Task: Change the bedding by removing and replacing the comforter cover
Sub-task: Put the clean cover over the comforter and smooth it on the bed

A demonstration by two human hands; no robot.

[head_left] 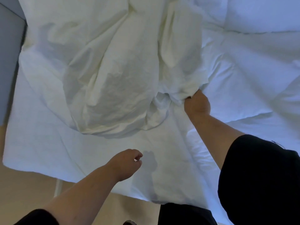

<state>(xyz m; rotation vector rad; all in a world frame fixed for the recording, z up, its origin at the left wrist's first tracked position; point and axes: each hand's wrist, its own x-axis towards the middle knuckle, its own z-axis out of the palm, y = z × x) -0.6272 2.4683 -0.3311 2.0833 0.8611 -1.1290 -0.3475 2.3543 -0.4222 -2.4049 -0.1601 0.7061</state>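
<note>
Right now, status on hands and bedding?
Right hand grips bunched cover. Left hand loosely curled, holding nothing, above the sheet. Nothing in the way.

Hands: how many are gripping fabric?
1. The right hand grips the bunched cover mid-bed; the left hand hovers above the sheet, loosely curled, holding nothing.

The comforter cover (110,75) is seen as thin, matt, heavily creased white cloth, the comforter (253,82) beneath as softer, padded matt white fabric, and the floor (29,189) as a smooth, matt beige surface.
</note>
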